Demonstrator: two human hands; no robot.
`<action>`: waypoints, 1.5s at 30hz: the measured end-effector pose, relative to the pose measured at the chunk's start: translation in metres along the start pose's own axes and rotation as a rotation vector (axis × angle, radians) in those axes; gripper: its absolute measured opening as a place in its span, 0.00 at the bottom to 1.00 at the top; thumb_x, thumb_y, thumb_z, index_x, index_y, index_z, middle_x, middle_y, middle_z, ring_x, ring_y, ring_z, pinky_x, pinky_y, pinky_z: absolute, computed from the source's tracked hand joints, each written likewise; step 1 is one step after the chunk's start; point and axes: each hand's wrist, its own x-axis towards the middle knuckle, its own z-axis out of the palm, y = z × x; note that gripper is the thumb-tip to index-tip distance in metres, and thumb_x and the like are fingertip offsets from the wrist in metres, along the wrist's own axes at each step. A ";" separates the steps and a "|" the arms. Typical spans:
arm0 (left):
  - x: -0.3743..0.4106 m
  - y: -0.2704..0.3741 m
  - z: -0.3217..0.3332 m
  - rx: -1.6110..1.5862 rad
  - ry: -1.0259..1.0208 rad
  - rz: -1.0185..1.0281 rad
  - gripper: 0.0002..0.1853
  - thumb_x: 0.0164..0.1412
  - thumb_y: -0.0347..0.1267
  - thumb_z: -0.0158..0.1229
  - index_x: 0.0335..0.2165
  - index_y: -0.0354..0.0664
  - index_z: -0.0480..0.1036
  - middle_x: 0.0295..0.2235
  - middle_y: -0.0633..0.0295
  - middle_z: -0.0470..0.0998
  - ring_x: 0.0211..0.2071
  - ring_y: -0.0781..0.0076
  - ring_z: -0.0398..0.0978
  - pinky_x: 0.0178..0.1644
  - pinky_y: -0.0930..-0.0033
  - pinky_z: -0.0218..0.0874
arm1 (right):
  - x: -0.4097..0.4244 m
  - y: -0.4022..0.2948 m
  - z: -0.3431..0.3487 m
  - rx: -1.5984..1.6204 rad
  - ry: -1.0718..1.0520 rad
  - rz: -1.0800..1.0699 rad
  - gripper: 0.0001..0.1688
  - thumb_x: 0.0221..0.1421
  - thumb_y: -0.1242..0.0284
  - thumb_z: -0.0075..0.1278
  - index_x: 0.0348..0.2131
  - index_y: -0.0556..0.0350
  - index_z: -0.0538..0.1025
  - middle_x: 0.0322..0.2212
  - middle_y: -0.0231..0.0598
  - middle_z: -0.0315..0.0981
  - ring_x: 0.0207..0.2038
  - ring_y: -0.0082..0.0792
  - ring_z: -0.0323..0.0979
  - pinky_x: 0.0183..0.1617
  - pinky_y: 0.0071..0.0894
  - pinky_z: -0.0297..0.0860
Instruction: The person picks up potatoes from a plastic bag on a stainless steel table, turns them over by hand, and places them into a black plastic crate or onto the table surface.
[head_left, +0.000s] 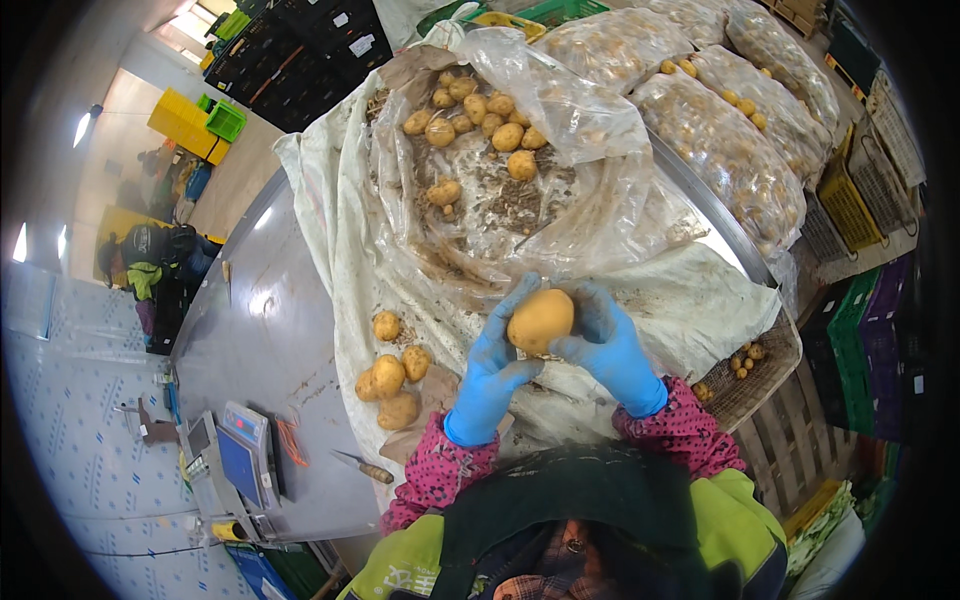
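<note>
Both my hands wear blue gloves and hold one large potato (540, 322) between them above the white woven sheet (319, 176). My left hand (499, 367) grips its left side, and my right hand (609, 349) has its fingers against the right side. Beyond my hands, many potatoes (508, 136) lie with loose soil in an opened clear plastic bag (600, 120). Several more potatoes (388, 376) sit on the sheet to the left of my left hand.
A knife (373, 471) and a weighing scale (244, 450) rest on the metal table (300, 300). At right stand a basket (780, 360) with small potatoes and full plastic sacks (720, 157). A co-worker (150, 247) bends at far left. Black crates (300, 67) are stacked behind.
</note>
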 end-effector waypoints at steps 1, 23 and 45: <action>0.000 0.000 0.003 0.044 -0.004 -0.001 0.49 0.41 0.15 0.58 0.65 0.42 0.55 0.64 0.54 0.57 0.66 0.62 0.55 0.68 0.60 0.51 | 0.000 0.003 -0.001 -0.094 -0.002 -0.092 0.39 0.51 0.78 0.63 0.59 0.61 0.63 0.51 0.43 0.68 0.50 0.30 0.70 0.51 0.29 0.71; -0.007 -0.006 -0.005 -0.171 0.062 -0.021 0.42 0.35 0.11 0.56 0.56 0.37 0.66 0.51 0.55 0.74 0.52 0.64 0.73 0.55 0.67 0.68 | -0.007 -0.023 0.002 -0.711 -0.076 -0.575 0.16 0.44 0.72 0.68 0.32 0.53 0.76 0.27 0.39 0.75 0.26 0.38 0.73 0.29 0.31 0.68; -0.103 -0.031 -0.141 1.656 0.479 0.022 0.22 0.43 0.32 0.63 0.42 0.55 0.79 0.42 0.60 0.73 0.50 0.53 0.67 0.63 0.38 0.44 | 0.091 -0.005 -0.042 -1.072 0.138 -0.352 0.11 0.58 0.69 0.55 0.40 0.54 0.78 0.30 0.42 0.76 0.30 0.38 0.75 0.36 0.33 0.70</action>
